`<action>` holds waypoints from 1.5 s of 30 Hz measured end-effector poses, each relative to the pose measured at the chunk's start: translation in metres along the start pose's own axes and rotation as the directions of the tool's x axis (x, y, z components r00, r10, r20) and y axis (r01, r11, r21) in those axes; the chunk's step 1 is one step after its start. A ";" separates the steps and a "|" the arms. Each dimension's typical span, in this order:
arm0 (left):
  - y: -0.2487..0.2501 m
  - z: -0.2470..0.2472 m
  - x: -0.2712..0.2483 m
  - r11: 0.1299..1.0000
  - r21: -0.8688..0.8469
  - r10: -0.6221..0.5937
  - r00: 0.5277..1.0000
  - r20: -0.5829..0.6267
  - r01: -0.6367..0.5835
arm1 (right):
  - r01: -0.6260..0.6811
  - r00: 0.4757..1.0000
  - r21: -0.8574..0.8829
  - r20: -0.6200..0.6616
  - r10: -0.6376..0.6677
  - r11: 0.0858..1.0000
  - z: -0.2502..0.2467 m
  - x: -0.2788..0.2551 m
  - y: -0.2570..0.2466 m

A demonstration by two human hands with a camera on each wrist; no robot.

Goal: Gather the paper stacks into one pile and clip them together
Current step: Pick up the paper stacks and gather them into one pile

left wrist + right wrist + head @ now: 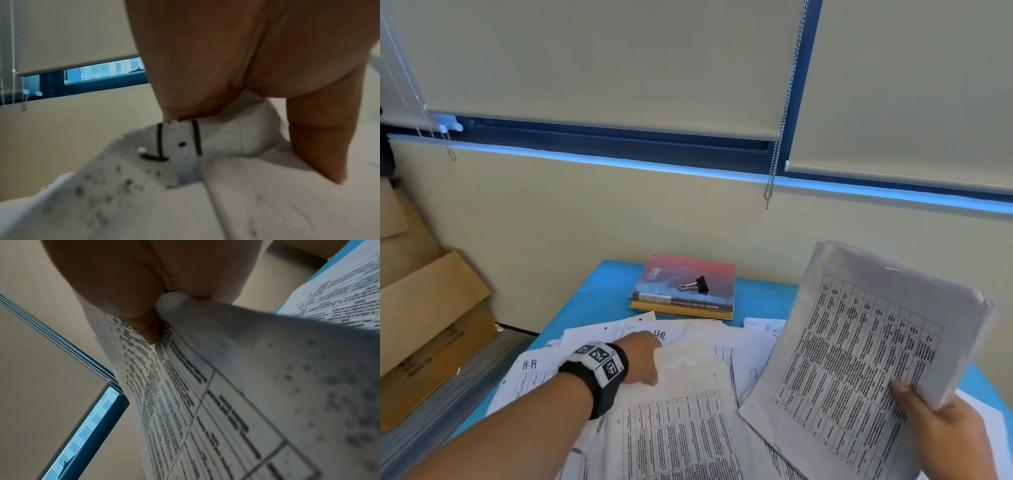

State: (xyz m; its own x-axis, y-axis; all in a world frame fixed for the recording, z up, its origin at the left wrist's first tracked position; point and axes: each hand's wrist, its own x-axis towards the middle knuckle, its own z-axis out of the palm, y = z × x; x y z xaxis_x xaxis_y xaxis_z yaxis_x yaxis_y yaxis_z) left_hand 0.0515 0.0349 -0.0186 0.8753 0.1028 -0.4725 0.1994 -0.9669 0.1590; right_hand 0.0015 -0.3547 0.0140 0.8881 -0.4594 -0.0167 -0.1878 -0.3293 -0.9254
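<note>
The right hand (156, 288) is filling the top of the frame, its thumb (148, 327) pressing on a stack of printed table sheets (205, 394) that is running down to the lower right. Another printed sheet (339, 293) is lying at the upper right. A window strip (90, 426) is showing at the lower left.

I see soft daylight leaking under the blinds (619, 61); wrist views blur up close, head-view edges bend.
</note>
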 end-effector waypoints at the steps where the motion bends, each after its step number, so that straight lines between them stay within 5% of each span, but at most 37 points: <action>1: -0.001 -0.005 -0.003 1.000 -0.014 0.002 1.000 -0.005 -0.002 | -0.003 1.000 0.004 -0.001 0.003 1.000 0.000 0.000 -0.001; 12: -0.001 -0.101 -0.077 0.978 -0.059 0.187 0.968 -0.168 -0.199 | 0.094 0.990 0.051 -0.115 -0.087 0.994 -0.011 0.021 0.007; 17: 0.028 -0.158 -0.123 0.934 -0.033 0.326 0.884 -0.333 -0.357 | 0.228 0.968 0.097 0.085 -0.236 0.969 0.008 0.002 -0.055; 26: 0.067 -0.193 -0.160 0.862 0.150 0.484 0.698 -0.527 -0.485 | 0.417 0.802 0.166 0.394 -0.448 0.894 0.051 -0.017 -0.095; 31: 0.075 -0.186 -0.166 0.851 0.190 0.508 0.679 -0.529 -0.489 | 0.454 0.716 0.203 0.497 -0.491 0.868 0.066 -0.037 -0.102; 36: 0.071 -0.182 -0.165 0.890 0.172 0.442 0.702 -0.558 -0.423 | 0.245 0.739 0.526 0.443 -0.508 0.815 0.071 -0.051 -0.097; 39: 0.067 -0.182 -0.166 0.905 0.138 0.400 0.697 -0.595 -0.402 | 0.296 0.669 0.487 0.509 -0.542 0.822 0.072 -0.058 -0.097; 43: 0.063 -0.184 -0.165 0.899 0.090 0.388 0.685 -0.617 -0.429 | 0.335 0.753 0.352 0.457 -0.473 0.874 0.087 -0.057 -0.096; 45: 0.055 -0.184 -0.164 0.864 0.006 0.374 0.633 -0.678 -0.503 | 0.321 0.775 0.362 0.432 -0.462 0.875 0.090 -0.058 -0.095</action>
State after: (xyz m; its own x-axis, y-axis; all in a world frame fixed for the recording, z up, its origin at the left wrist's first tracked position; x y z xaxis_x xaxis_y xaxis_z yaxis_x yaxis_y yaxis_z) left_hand -0.0004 0.0080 0.2272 0.9274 -0.1383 0.3476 -0.2712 -0.8886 0.3700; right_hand 0.0053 -0.2226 0.0693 0.9559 0.1526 0.2511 0.2721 -0.1374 -0.9524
